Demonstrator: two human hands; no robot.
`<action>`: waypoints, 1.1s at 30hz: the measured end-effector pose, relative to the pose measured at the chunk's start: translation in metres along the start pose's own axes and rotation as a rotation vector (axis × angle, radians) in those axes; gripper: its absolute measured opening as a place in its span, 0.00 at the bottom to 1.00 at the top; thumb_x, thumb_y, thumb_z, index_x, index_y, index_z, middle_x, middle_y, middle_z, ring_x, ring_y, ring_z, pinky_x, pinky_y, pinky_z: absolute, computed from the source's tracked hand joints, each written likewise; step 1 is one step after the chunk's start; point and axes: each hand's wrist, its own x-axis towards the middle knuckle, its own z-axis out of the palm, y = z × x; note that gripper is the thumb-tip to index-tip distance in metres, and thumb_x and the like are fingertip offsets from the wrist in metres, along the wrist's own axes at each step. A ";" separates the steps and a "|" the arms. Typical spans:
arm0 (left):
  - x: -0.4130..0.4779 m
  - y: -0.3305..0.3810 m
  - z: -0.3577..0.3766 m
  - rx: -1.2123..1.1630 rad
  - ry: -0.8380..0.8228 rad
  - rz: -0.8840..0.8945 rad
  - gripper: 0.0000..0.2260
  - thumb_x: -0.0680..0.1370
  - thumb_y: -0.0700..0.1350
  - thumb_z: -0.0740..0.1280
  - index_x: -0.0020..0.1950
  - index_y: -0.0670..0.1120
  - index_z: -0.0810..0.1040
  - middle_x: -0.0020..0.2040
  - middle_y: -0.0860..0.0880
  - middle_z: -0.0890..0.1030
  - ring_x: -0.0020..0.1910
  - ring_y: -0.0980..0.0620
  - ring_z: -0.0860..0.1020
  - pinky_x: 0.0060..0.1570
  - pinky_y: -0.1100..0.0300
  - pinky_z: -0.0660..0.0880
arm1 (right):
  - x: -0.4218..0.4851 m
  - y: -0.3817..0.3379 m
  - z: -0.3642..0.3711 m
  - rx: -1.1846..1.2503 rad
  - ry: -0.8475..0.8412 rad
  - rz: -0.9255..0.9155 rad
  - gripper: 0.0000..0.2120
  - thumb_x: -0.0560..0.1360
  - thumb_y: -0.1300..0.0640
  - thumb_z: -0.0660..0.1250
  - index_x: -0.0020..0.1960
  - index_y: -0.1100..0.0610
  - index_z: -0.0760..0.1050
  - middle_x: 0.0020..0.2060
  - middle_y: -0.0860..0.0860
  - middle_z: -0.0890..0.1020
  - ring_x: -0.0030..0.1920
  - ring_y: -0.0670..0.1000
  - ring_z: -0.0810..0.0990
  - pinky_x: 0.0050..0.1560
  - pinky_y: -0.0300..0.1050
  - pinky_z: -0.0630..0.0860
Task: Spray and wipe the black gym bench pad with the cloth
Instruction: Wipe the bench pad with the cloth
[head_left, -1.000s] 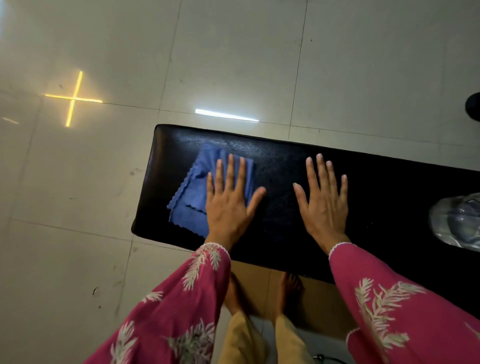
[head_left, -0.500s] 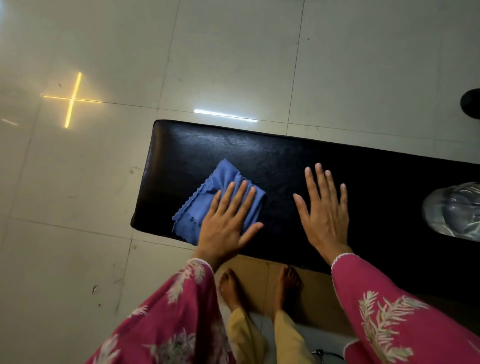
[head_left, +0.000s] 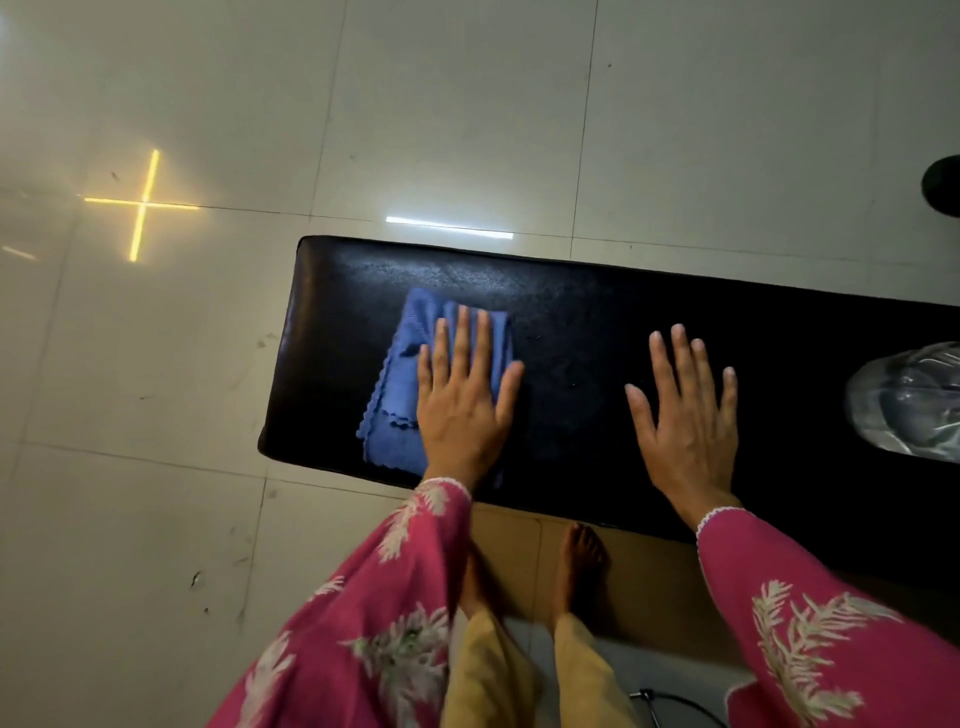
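Note:
The black gym bench pad (head_left: 582, 312) runs from the middle of the view to the right edge. A folded blue cloth (head_left: 400, 395) lies on its left part. My left hand (head_left: 465, 400) presses flat on the cloth with fingers spread, covering the cloth's right side. My right hand (head_left: 685, 415) rests flat and bare on the pad to the right, fingers apart. A clear plastic bottle (head_left: 909, 400) lies on the pad at the right edge, partly cut off.
Pale floor tiles (head_left: 467, 104) surround the bench, with bright light reflections (head_left: 140, 202) on the left. My bare feet (head_left: 582, 566) stand on a brown mat (head_left: 649, 587) under the pad's near edge. A dark round object (head_left: 943, 184) sits at the far right.
My left hand has slid the cloth away from the near edge toward the middle of the pad, after pulling it nearer a moment earlier. My right hand has stayed flat in place.

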 end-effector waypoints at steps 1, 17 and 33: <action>0.005 0.014 0.001 -0.019 0.000 -0.128 0.32 0.78 0.63 0.38 0.75 0.45 0.56 0.76 0.44 0.57 0.75 0.45 0.54 0.72 0.51 0.45 | 0.000 0.000 0.001 -0.004 0.006 0.000 0.31 0.78 0.39 0.38 0.75 0.54 0.53 0.74 0.53 0.56 0.73 0.53 0.54 0.71 0.54 0.45; 0.049 0.044 0.006 0.000 -0.080 0.149 0.33 0.77 0.64 0.44 0.75 0.45 0.55 0.76 0.44 0.56 0.75 0.44 0.52 0.72 0.51 0.42 | 0.000 0.000 0.002 -0.011 0.055 0.003 0.28 0.79 0.42 0.44 0.74 0.54 0.55 0.74 0.54 0.60 0.73 0.53 0.57 0.70 0.58 0.52; 0.080 0.029 0.005 -0.004 -0.059 0.249 0.28 0.79 0.60 0.48 0.75 0.49 0.58 0.76 0.47 0.58 0.75 0.48 0.54 0.72 0.52 0.46 | 0.001 -0.001 0.003 -0.021 0.057 -0.001 0.28 0.78 0.42 0.44 0.74 0.53 0.54 0.74 0.53 0.58 0.73 0.52 0.56 0.71 0.53 0.46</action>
